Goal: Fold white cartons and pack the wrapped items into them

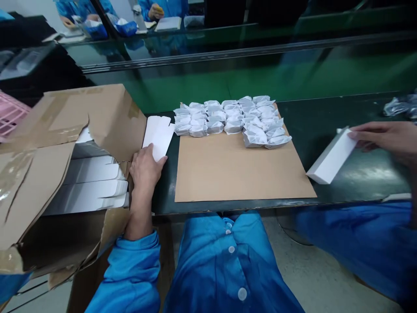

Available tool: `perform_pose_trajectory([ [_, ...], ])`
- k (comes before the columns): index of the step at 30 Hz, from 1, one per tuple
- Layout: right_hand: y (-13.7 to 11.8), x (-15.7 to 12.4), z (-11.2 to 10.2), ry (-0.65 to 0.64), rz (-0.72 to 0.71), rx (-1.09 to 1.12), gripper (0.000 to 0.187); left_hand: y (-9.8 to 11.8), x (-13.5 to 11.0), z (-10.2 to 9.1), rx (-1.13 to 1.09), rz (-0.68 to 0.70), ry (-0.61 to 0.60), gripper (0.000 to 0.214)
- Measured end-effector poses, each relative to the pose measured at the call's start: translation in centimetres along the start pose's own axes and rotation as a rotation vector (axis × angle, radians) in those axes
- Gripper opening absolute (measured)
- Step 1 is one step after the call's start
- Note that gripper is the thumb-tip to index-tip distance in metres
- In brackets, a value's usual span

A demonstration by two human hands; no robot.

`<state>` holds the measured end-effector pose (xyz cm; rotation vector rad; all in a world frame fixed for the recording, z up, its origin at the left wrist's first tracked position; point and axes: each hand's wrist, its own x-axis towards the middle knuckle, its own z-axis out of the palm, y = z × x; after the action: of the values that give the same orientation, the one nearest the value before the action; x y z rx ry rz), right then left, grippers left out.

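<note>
The left hand [145, 167] pinches a flat white blank [158, 137] beside the open carton [65, 126], while the right hand [387, 139] grips one end of a white box [330, 158] just right of the brown sheet [234, 174], whose far edge carries packets [228, 117].

Even overhead light, soft glare on the dark tabletop [365, 174] — edges bowed, far background blurred.
</note>
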<state>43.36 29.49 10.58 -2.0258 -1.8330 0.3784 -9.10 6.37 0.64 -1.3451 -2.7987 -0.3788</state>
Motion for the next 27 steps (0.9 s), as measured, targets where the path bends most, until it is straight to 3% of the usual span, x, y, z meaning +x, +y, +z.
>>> perform_pose_trajectory([
  [2,-2.1,-0.5,1.1,0.081,-0.012,-0.149,0.046,0.4,-0.2,-0.3,-0.034,-0.040,0.071,0.064],
  [4,-5.7,-3.8,3.2,0.290,-0.160,-0.158,0.049,1.1,-1.1,-0.9,-0.074,-0.043,0.161,0.067],
  [5,-7.8,-6.3,4.7,0.287,-0.258,-0.040,0.044,1.6,-1.7,-1.2,-0.099,-0.032,0.213,0.070],
  [6,-10.1,-9.3,6.4,0.164,-0.370,0.177,0.040,2.3,-2.7,-1.4,-0.131,-0.015,0.267,0.074],
  [8,-14.7,-15.4,10.3,-0.349,-0.470,0.604,0.053,4.0,-5.2,-1.5,-0.225,0.057,0.357,0.085],
  [9,-16.8,-17.9,12.1,-0.537,-0.475,0.789,0.063,5.0,-6.8,-1.4,-0.298,0.106,0.378,0.093],
  [10,-18.6,-19.8,13.7,-0.605,-0.476,0.931,0.068,5.8,-8.4,-1.3,-0.391,0.163,0.366,0.100],
  [12,-20.8,-21.4,15.4,-0.624,-0.463,1.062,0.050,6.6,-11.3,-1.4,-0.685,0.221,0.254,0.112],
  [13,-21.1,-21.2,15.5,-0.664,-0.489,1.044,0.043,6.6,-12.3,-1.7,-0.872,0.223,0.181,0.114],
  [15,-20.6,-19.6,14.1,-0.895,-0.641,0.853,0.031,5.9,-13.2,-3.0,-1.212,0.197,0.066,0.104],
  [17,-19.5,-17.8,11.8,-1.175,-0.883,0.554,0.024,4.8,-12.8,-4.5,-1.319,0.172,-0.111,0.086],
  [18,-19.0,-17.3,10.7,-1.249,-0.987,0.408,0.021,4.3,-12.3,-5.1,-1.267,0.151,-0.222,0.073],
  [19,-18.6,-17.2,9.8,-1.232,-1.057,0.288,0.020,4.1,-11.8,-5.5,-1.196,0.120,-0.316,0.059],
  [20,-18.3,-17.6,9.2,-1.117,-1.093,0.192,0.024,4.1,-11.4,-5.7,-1.136,0.076,-0.374,0.044],
  [22,-17.4,-19.2,8.7,-0.716,-1.122,0.022,0.044,4.5,-10.9,-5.4,-1.172,-0.035,-0.365,0.027],
  [24,-16.2,-21.2,9.0,-0.324,-1.178,-0.121,0.065,4.9,-10.8,-4.7,-1.330,-0.106,-0.409,0.026],
  [25,-15.5,-21.9,9.2,-0.208,-1.237,-0.162,0.068,4.9,-10.8,-4.4,-1.392,-0.105,-0.496,0.027],
  [27,-14.1,-22.6,9.6,-0.133,-1.360,-0.158,0.064,4.6,-10.8,-4.2,-1.408,-0.030,-0.732,0.030],
])
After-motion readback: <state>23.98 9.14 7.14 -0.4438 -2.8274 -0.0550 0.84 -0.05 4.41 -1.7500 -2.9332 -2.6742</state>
